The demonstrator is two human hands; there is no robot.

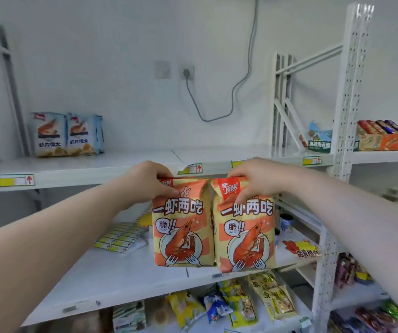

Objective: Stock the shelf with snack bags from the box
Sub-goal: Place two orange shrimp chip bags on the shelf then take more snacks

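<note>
Under the upper shelf (85, 175) edge, left hand (148, 182) fingers pinch the left bag (183, 234), right hand (253, 177) fingers the right bag (246, 239).

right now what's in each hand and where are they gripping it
The left hand pinches one orange-and-cream plastic shrimp snack bag by its top corner; the right hand pinches a second identical bag by its top edge.

The left bag (181, 227) and the right bag (246, 231) each carry "一虾两吃" in big white letters and "脆!!" in a speech bubble. The red logo at the right bag's top is too stylised to read. The blue bags (49, 135) read "虾片很大". The burst sign (307, 252) shows "店长推", its last character unclear. The shelf tags (13, 180) bear only a red up-arrow. Print on the green box (319, 144) is blurred.
</note>
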